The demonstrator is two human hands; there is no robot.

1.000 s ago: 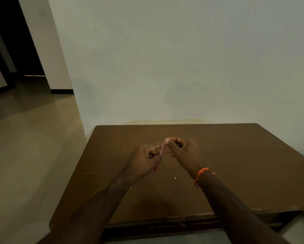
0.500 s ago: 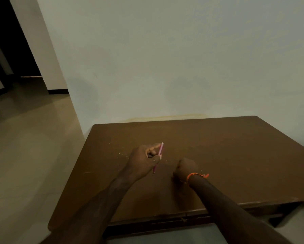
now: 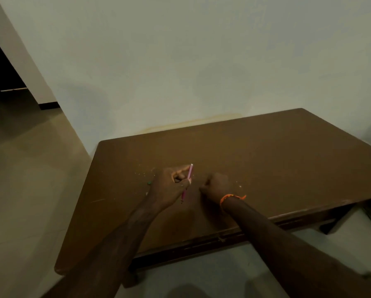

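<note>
Head view shows my left grip (image 3: 169, 186) pinching the thin pink stick (image 3: 189, 176) between thumb and fingers, tilted just above the tabletop (image 3: 277, 160). The right grip (image 3: 215, 184) sits curled, knuckles up, just beside it; in this dim light I cannot tell whether it holds anything. Pale specks (image 3: 143, 173) lie near the left grip, so I judge the work on the stick partly done, with more handling left.

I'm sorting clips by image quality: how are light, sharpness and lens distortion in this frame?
Head view: dim, murky light, no glare; the left hand and right hand read as dark shapes with little finger detail; the pink stick in the left hand stands out yet looks soft; the table tilts and its edges splay, wide-angle distortion.
</note>
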